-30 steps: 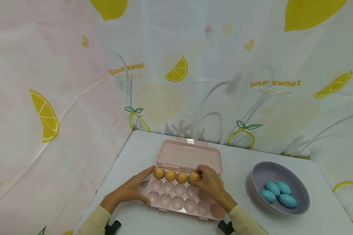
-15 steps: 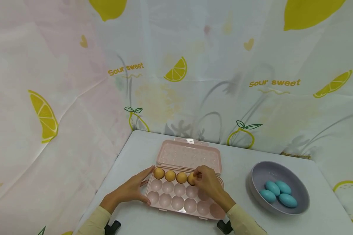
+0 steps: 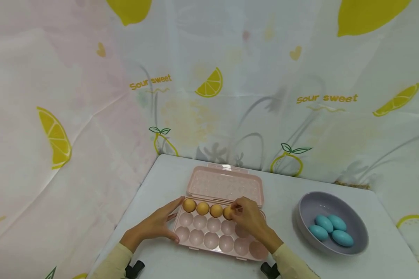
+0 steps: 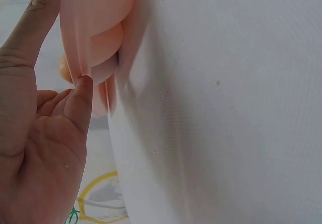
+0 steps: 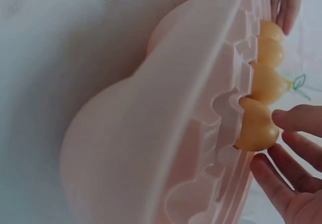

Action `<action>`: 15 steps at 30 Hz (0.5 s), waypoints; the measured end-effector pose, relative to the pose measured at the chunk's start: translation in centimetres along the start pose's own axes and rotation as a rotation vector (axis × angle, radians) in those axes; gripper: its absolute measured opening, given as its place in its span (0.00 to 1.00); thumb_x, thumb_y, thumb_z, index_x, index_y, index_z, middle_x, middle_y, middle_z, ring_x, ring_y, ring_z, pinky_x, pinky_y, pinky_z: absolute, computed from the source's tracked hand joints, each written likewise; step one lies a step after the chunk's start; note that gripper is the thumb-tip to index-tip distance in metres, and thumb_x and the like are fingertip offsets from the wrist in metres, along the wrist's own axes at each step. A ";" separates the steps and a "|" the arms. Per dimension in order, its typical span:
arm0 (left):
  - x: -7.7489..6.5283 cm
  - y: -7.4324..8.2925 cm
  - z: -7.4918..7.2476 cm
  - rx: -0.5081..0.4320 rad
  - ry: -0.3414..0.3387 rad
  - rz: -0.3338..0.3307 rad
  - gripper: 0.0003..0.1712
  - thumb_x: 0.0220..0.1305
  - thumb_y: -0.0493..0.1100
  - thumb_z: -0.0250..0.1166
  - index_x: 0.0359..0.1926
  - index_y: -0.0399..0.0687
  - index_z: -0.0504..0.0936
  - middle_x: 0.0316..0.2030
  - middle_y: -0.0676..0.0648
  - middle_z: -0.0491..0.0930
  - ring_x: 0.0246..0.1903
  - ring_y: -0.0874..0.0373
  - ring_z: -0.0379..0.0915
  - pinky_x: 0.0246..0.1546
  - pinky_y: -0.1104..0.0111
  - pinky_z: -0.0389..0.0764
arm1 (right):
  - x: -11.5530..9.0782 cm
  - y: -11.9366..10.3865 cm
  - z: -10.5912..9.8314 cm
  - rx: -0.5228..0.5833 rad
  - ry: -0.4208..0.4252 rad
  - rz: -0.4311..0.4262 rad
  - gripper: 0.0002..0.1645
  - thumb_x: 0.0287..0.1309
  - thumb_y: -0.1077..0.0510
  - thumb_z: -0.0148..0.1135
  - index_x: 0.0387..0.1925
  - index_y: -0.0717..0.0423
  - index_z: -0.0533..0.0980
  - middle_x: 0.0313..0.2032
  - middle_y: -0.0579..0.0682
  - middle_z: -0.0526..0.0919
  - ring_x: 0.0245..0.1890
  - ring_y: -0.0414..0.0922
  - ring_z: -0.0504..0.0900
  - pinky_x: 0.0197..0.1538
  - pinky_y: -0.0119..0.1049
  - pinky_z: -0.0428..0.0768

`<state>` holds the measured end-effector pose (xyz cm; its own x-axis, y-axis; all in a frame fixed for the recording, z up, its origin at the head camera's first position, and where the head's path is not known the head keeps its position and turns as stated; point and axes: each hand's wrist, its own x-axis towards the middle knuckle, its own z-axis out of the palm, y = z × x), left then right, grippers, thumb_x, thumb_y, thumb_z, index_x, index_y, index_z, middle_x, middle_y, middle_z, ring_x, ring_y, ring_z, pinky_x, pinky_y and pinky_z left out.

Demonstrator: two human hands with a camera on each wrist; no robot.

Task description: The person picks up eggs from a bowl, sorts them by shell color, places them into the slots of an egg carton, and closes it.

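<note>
A pale pink egg tray [image 3: 211, 240] lies on the white table with its lid [image 3: 220, 184] folded back. Across its back row stand several orange-yellow eggs [image 3: 203, 208] in the cups. The rightmost orange-yellow egg [image 5: 255, 126] sits in its cup, thumb and fingertips of my right hand [image 3: 249, 219] around its top. My left hand [image 3: 151, 224] grips the tray's left end, thumb at the front corner and forefinger at the back corner. In the left wrist view, a fingertip [image 4: 84, 83] presses on the tray's rim.
To the right stands a grey-purple bowl [image 3: 305, 221] holding several blue eggs [image 3: 342, 238]. Behind the table hangs a white curtain [image 3: 230, 120] with lemon prints; another side of it closes off the left.
My right hand has shifted very slightly left with the rightmost orange-yellow egg, which has settled into its cup. My left hand and the tray stay in place.
</note>
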<state>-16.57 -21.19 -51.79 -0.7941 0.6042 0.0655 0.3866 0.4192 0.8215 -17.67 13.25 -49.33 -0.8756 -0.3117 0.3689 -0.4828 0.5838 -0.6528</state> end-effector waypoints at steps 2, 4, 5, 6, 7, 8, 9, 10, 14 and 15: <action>0.1 0.1 0.0 0.009 0.000 -0.003 0.76 0.31 0.51 0.84 0.76 0.41 0.46 0.75 0.41 0.47 0.73 0.47 0.45 0.64 0.63 0.69 | -0.1 -0.1 -0.3 -0.023 0.001 -0.003 0.10 0.41 0.70 0.72 0.30 0.61 0.80 0.29 0.52 0.82 0.32 0.49 0.82 0.37 0.39 0.86; 0.1 0.1 0.0 0.013 0.002 -0.001 0.76 0.30 0.51 0.84 0.76 0.40 0.46 0.75 0.41 0.48 0.73 0.45 0.45 0.63 0.62 0.69 | -0.1 -0.2 -0.8 -0.023 -0.003 0.004 0.10 0.43 0.69 0.72 0.30 0.61 0.81 0.30 0.53 0.82 0.33 0.49 0.82 0.38 0.41 0.86; 0.2 0.1 0.0 0.014 0.002 0.003 0.76 0.30 0.52 0.84 0.76 0.39 0.46 0.75 0.40 0.48 0.72 0.44 0.45 0.63 0.61 0.69 | -0.2 -0.2 -1.0 -0.024 -0.005 0.012 0.10 0.44 0.69 0.72 0.31 0.60 0.81 0.31 0.53 0.82 0.33 0.49 0.82 0.38 0.41 0.87; 0.2 0.0 0.1 0.015 0.002 0.010 0.76 0.30 0.52 0.84 0.76 0.39 0.46 0.75 0.39 0.48 0.72 0.42 0.46 0.63 0.60 0.69 | -0.2 -0.3 -1.3 -0.017 -0.006 0.022 0.09 0.44 0.69 0.72 0.31 0.61 0.81 0.32 0.53 0.82 0.34 0.50 0.82 0.39 0.42 0.87; 0.2 0.0 0.1 0.014 -0.001 0.013 0.76 0.30 0.52 0.84 0.76 0.38 0.46 0.75 0.38 0.48 0.72 0.42 0.46 0.63 0.60 0.70 | -0.2 -0.4 -1.7 -0.019 -0.006 0.030 0.09 0.45 0.69 0.72 0.31 0.61 0.81 0.32 0.53 0.82 0.34 0.50 0.82 0.40 0.43 0.87; 0.2 0.0 0.1 0.012 -0.004 0.016 0.76 0.31 0.52 0.84 0.76 0.38 0.46 0.75 0.38 0.48 0.72 0.41 0.45 0.63 0.60 0.70 | -0.2 -0.4 -2.0 -0.023 -0.003 0.034 0.10 0.44 0.69 0.72 0.32 0.61 0.81 0.32 0.54 0.82 0.35 0.50 0.82 0.40 0.44 0.86; 0.2 -0.1 0.1 0.012 -0.007 0.017 0.76 0.31 0.52 0.84 0.76 0.38 0.45 0.75 0.38 0.47 0.72 0.42 0.45 0.63 0.61 0.70 | -0.3 -0.4 -2.4 -0.035 0.000 0.037 0.10 0.44 0.69 0.72 0.32 0.61 0.81 0.32 0.53 0.82 0.35 0.50 0.82 0.40 0.43 0.86; 0.3 -0.1 0.0 0.012 -0.010 0.021 0.76 0.31 0.53 0.83 0.76 0.38 0.45 0.75 0.38 0.47 0.72 0.41 0.45 0.63 0.61 0.70 | -0.3 -0.4 -2.8 -0.052 0.005 0.041 0.11 0.43 0.69 0.73 0.32 0.60 0.81 0.32 0.53 0.82 0.35 0.50 0.82 0.40 0.43 0.86; 0.3 -0.1 -0.2 0.020 -0.020 0.021 0.76 0.32 0.53 0.83 0.76 0.37 0.45 0.75 0.38 0.46 0.72 0.42 0.45 0.63 0.62 0.70 | -0.4 -0.4 -4.4 -0.122 0.034 0.026 0.14 0.39 0.68 0.75 0.33 0.59 0.81 0.33 0.52 0.83 0.34 0.49 0.82 0.38 0.42 0.85; 0.3 -0.1 -0.3 0.023 -0.021 0.024 0.76 0.32 0.53 0.83 0.76 0.37 0.45 0.75 0.38 0.46 0.72 0.42 0.45 0.63 0.62 0.70 | -0.4 -0.4 -4.8 -0.132 0.039 0.023 0.15 0.40 0.67 0.76 0.33 0.59 0.81 0.33 0.52 0.83 0.34 0.49 0.82 0.38 0.43 0.85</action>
<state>-16.98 -21.26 -51.63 -0.7746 0.6282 0.0732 0.4167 0.4199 0.8063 -17.05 16.73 -46.06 -0.8839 -0.2692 0.3824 -0.4549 0.6847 -0.5694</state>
